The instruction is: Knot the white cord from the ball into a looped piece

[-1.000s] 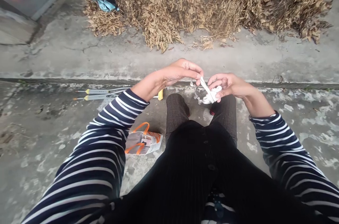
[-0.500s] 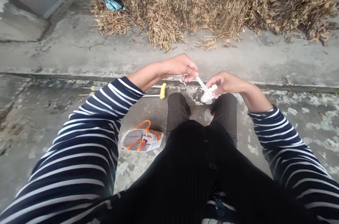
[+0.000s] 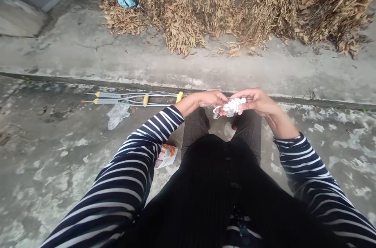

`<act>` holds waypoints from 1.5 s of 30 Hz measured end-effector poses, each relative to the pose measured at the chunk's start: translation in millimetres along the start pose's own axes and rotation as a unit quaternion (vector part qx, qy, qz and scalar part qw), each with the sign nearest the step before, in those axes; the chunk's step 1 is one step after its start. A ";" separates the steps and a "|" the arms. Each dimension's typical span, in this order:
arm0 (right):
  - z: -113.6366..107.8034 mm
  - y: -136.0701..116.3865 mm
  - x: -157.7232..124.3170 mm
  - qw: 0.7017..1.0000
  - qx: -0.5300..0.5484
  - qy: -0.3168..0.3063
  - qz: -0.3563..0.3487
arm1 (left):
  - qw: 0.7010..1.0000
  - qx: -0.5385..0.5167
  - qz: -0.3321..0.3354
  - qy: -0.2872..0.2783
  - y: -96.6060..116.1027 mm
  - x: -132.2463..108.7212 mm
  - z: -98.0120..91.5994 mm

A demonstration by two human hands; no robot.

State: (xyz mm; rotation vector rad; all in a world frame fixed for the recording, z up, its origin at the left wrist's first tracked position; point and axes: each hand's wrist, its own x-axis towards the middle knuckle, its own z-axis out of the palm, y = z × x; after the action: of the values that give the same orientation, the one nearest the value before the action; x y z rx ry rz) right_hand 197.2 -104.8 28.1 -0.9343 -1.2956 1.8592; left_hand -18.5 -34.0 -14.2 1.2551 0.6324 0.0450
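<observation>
Probably light and pliable, the white cord (image 3: 234, 105) is gripped at its left by the left hand (image 3: 213, 99), at its right by the right hand (image 3: 255, 100); its wound middle suits holding.

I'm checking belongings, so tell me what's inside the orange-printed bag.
A pinkish patch, too unclear to name, shows at the bag; the left sleeve hides most of its opening.
</observation>
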 end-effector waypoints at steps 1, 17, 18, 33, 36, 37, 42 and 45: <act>0.4 -0.2 -2.6 1.000 0.001 0.005 0.001 | 1.000 0.009 0.015 0.007 1.1 3.0 -0.8; -15.1 8.9 -7.0 0.964 0.118 0.240 -0.005 | 0.948 -0.024 0.216 0.231 -24.0 23.9 57.8; -14.0 7.1 -7.3 0.963 0.120 0.242 -0.005 | 0.943 -0.058 0.235 0.227 -25.7 25.3 63.5; -14.8 22.9 -15.4 0.949 0.188 0.247 -0.053 | 0.931 -0.065 0.221 0.282 -22.4 33.6 65.9; -18.1 22.8 -19.1 0.946 0.221 0.227 -0.064 | 0.935 -0.073 0.212 0.276 -21.5 27.7 57.6; -18.9 22.6 -20.6 0.946 0.231 0.218 -0.066 | 0.941 -0.076 0.204 0.258 -20.7 22.8 55.0; -20.1 27.3 -27.8 0.946 0.251 0.191 -0.075 | 0.975 -0.136 0.160 0.069 -12.6 -16.9 49.2; -15.4 31.0 -26.9 0.942 0.254 0.197 -0.093 | 0.983 -0.118 0.141 -0.012 -13.4 -27.0 47.2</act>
State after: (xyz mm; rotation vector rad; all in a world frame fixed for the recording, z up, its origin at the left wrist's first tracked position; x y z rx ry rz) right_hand 220.1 -128.8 -0.6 -0.8127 -0.5951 1.6329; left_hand -23.0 -89.4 -7.1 1.1055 0.4114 0.3310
